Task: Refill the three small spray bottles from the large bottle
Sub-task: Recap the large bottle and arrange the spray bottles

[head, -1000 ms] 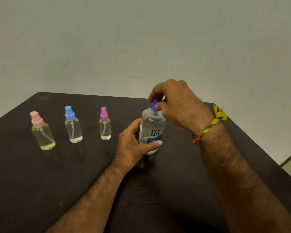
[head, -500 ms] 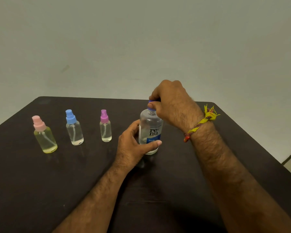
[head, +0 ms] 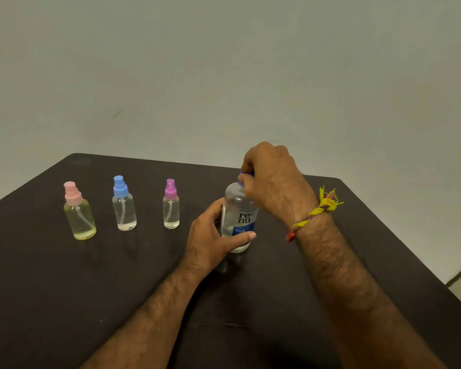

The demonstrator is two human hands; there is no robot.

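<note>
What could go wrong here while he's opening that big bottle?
The right hand twists the cap while the left hand holds the big bottle low down. If that grip slips, the bottle could tip and spill on the table. The small spray bottles have narrow necks, like the purple one, so pouring may well miss.

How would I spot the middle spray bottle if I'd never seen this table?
On the dark table, three small spray bottles stand in a row left of the hands. The middle spray bottle is clear with a blue top, between a yellowish pink-topped bottle and a smaller purple-topped bottle.
</note>
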